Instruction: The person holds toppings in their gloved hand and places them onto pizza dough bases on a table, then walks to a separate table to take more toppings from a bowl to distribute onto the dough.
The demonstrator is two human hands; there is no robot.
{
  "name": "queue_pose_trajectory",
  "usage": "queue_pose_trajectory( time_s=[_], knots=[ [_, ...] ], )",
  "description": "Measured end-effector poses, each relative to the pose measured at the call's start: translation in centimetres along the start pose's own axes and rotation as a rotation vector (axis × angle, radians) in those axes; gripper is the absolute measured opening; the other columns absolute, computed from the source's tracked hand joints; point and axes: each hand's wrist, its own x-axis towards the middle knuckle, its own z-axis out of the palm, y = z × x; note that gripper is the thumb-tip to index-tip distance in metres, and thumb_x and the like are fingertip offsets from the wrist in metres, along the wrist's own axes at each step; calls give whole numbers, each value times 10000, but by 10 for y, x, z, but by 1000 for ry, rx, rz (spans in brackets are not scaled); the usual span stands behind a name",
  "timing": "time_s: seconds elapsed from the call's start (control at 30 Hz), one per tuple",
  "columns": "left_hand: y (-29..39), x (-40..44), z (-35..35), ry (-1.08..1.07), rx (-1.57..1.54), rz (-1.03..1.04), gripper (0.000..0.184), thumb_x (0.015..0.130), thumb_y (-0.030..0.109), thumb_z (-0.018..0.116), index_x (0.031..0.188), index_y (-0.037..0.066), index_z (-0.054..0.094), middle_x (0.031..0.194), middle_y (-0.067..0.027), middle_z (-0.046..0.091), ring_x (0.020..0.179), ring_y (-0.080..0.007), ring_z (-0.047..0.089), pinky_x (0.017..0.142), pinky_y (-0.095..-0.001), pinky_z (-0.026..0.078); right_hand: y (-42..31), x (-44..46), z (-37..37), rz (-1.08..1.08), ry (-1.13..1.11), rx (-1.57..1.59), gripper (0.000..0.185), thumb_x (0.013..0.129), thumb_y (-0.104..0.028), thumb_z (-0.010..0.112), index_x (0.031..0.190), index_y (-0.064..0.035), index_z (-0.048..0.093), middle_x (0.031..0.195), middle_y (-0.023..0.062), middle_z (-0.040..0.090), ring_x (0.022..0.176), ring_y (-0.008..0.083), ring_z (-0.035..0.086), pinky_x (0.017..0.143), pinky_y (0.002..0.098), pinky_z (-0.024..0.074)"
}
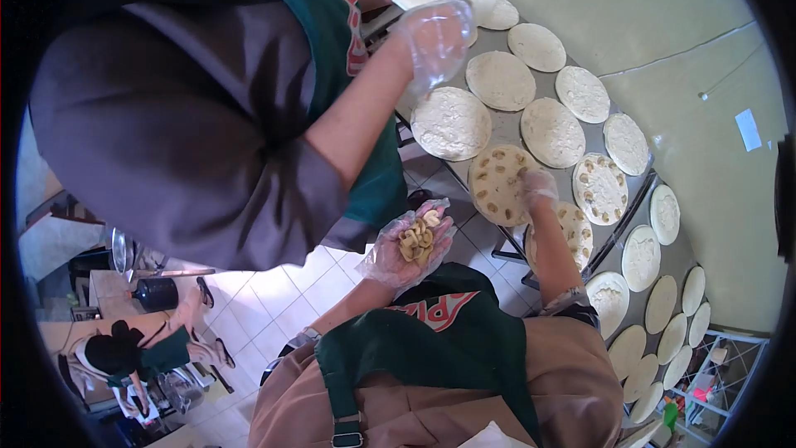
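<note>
The left hand (400, 257) is cupping palm-up near the frame's centre; the right hand (540, 188) is facing palm-down, right of centre.

You see the floor (278, 294) shine brightly, the glove (381, 255) on your left hand (401, 257) glint, and the view's edges bend into black.

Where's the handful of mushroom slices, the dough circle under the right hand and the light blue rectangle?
Handful of mushroom slices (416, 242): head view, middle of the pile.
Dough circle (502, 186): head view, bare patch near its middle.
Light blue rectangle (748, 130): head view, middle of its face.
</note>
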Motion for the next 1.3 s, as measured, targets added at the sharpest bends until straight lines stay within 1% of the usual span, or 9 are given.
queue_pose_trajectory(
  time_s=[0.13, 0.27, 0.33, 0.47, 0.73, 0.93, 1.13, 1.23, 1.3],
  knots=[
    [-1, 3, 2, 6, -24, -11, 522, 752, 175, 473, 1244, 83, 325, 1271, -79, 365, 1180, -259, 338, 952, -439, 293, -47, -31, -84, 217, 4, 434, 140, 699, -119, 559, 814, -98, 636, 791, 110, 605, 722, 232, 593, 597, 315, 458],
    [-5, 8, 12, -31, -14, -32, 473, 783, 180, 431, 1234, 72, 338, 1263, -83, 374, 1165, -254, 358, 942, -433, 308, -90, -75, -148, -223, -73, 1014, 166, 665, -127, 658, 827, -99, 632, 757, 43, 595, 610, 139, 559, 562, 249, 452],
    [-9, 11, 13, -57, -6, -41, 458, 793, 185, 418, 1227, 60, 346, 1257, -85, 381, 1150, -249, 376, 939, -419, 317, -103, -86, -144, -585, -21, 967, 181, 664, -146, 641, 836, -95, 615, 760, 64, 584, 630, 185, 562, 568, 286, 454],
    [-17, 17, 15, -70, 1, -6, 421, 818, 203, 395, 1202, 32, 373, 1210, -97, 425, 1064, -228, 444, 901, -366, 365, -132, -103, -159, -544, 47, 550, 221, 656, -134, 616, 875, -108, 603, 808, 67, 586, 662, 232, 573, 569, 311, 459],
    [-22, 18, 18, -6, 21, 10, 413, 830, 217, 371, 1196, 26, 383, 1143, -93, 476, 946, -211, 504, 868, -359, 388, -131, -110, -154, -390, -10, 660, 299, 673, -267, 566, 906, -79, 561, 846, 149, 541, 751, 311, 532, 642, 390, 433],
    [-24, 18, 15, -128, -29, -56, 479, 806, 218, 371, 1255, 61, 311, 1260, -105, 374, 1139, -251, 374, 964, -399, 289, -137, -109, -156, -437, -29, 587, 275, 696, -264, 539, 881, -63, 575, 821, 162, 539, 754, 321, 527, 652, 396, 425],
    [-26, 17, 18, -34, 39, 31, 437, 840, 244, 326, 1238, 64, 338, 1227, -96, 410, 1038, -248, 454, 904, -368, 350, -128, -108, -156, -299, -70, 780, 171, 684, -198, 605, 793, -68, 625, 733, 105, 581, 660, 249, 565, 595, 320, 444],
    [-24, 17, 15, -294, -143, -83, 449, 842, 251, 319, 1259, 84, 310, 1250, -92, 385, 1062, -257, 436, 912, -377, 335, -120, -106, -145, -317, -79, 901, 162, 687, -178, 611, 812, -77, 626, 767, 95, 593, 661, 237, 571, 595, 314, 445],
    [-25, 14, 20, -91, -67, -18, 487, 770, 215, 413, 1238, 108, 331, 1248, -112, 380, 1047, -274, 439, 895, -414, 341, -118, -107, -138, -307, -68, 910, 167, 687, -187, 614, 817, -82, 628, 774, 89, 596, 671, 237, 572, 600, 312, 447]
  ],
)
